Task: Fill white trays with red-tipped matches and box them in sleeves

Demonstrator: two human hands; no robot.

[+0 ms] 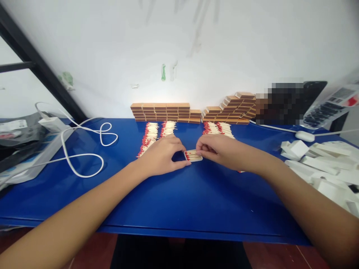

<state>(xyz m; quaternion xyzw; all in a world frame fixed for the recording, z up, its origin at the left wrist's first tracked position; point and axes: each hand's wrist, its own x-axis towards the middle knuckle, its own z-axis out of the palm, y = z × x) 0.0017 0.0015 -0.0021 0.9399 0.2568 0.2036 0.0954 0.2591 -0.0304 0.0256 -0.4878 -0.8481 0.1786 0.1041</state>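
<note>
A small white matchbox tray point(198, 160) lies on the blue table, holding red-tipped matches point(192, 154) with their heads to the left. My left hand point(165, 155) grips the tray's left end between thumb and fingers. Over the tray's right end, my right hand point(213, 149) is closed in a pinch, its fingertips at the matches; whether a match is between them is hidden. Behind my left hand lie two rows of loose matches point(151, 131), and two more rows of matches point(211, 127) lie behind my right hand, partly covered by it.
Brown matchboxes point(161, 112) stand stacked along the wall, with a stepped stack of matchboxes point(232, 108) to their right. White empty-looking tray pieces point(322, 160) are heaped at the right. A white cable point(102, 164) loops across the table's left side.
</note>
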